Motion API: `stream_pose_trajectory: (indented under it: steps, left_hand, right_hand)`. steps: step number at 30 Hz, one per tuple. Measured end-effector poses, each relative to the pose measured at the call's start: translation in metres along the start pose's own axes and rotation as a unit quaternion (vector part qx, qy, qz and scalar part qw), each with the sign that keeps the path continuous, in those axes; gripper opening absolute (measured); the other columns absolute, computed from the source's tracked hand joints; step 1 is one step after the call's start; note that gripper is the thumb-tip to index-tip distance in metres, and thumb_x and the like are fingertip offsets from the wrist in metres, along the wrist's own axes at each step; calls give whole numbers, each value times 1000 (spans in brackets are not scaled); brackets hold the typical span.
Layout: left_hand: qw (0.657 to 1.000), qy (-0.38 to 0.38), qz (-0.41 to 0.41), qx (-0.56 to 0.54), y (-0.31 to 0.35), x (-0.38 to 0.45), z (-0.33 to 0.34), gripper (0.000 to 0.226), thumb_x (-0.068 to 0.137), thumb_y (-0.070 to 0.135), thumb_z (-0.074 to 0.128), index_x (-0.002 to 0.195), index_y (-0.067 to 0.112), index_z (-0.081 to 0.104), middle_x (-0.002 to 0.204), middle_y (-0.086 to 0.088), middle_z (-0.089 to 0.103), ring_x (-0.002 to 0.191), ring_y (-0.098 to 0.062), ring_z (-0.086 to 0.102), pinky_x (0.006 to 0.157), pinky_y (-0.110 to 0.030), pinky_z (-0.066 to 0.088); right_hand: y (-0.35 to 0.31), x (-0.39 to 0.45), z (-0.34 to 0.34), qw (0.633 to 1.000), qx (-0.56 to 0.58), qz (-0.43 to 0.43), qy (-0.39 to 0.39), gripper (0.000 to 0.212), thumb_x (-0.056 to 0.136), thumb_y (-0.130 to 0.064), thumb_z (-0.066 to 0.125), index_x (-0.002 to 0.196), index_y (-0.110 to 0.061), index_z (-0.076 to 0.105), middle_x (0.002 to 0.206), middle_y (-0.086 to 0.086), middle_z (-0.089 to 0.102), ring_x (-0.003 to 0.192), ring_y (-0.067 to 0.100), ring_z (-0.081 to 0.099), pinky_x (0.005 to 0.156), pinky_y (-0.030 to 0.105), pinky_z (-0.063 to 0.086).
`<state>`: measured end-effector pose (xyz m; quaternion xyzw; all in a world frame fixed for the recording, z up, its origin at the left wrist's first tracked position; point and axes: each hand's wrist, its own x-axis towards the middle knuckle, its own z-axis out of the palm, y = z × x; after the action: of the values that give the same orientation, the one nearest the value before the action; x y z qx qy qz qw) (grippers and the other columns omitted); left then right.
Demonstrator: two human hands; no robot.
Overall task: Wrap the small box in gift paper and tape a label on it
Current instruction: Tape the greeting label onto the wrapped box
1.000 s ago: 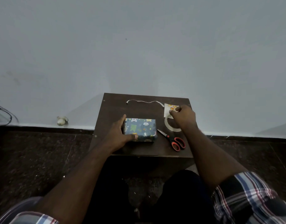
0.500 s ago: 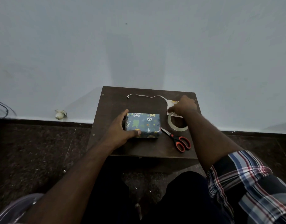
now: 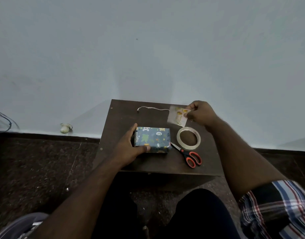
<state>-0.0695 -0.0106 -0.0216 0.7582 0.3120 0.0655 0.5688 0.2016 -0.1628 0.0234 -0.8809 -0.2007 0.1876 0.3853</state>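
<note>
Now the wrapped box (image 3: 152, 139) lies mid-tabletop (image 3: 124, 111), the left hand (image 3: 129, 147) gripping its left end, fingers curled round it. The right hand (image 3: 200, 113) pinches the label (image 3: 177, 116) above the far right. Best lay it flat on the box top, then reach for the tape (image 3: 188, 138).

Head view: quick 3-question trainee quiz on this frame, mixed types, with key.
1. True or false: the wrapped box already carries the label.
2. What lies between the box and the tape roll? A) string B) scissors C) pen
3. Fill in: the left hand grips the ____.

Key:
1. False; the right hand pinches the label above the table, apart from the box.
2. B; the scissors point toward the box. The string lies at the far edge.
3. Box.
</note>
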Motion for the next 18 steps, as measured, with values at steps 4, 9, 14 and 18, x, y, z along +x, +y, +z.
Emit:
stream_pose_trajectory:
  steps: [4,9,14,18]
  left_hand:
    - [1000,4,9,6,-1,0,0,103,78,28,86,159,33,23,153,9,41,125,-1,42,99,-18,32]
    - [1000,11,11,-8,-1,-7,1,105,79,26,86,159,35,18,148,16,40,126,1,40,94,-7,32]
    - [1000,9,10,-11,-7,-16,-6,83,86,24,79,152,45,34,136,24,42,124,3,38,78,1,34]
    - [998,-8,-15,-54,-17,-13,-15,70,86,26,79,141,55,47,144,19,53,133,-3,46,107,-24,43]
  right_hand:
    - [-18,-43,-9,975,214,43,32,30,81,10,69,104,-9,62,96,19,71,68,25,70,68,41,61]
    - [-16,-103,50,935,344,87,-15,38,81,13,71,109,-10,60,101,20,72,80,30,75,63,34,61]
    - [-14,-131,98,957,274,96,-5,37,78,-4,82,107,-15,62,97,11,73,79,22,76,73,44,64]
    - [-19,-136,98,995,85,36,24,40,75,-32,86,107,-22,65,98,-4,70,83,11,69,70,37,60]
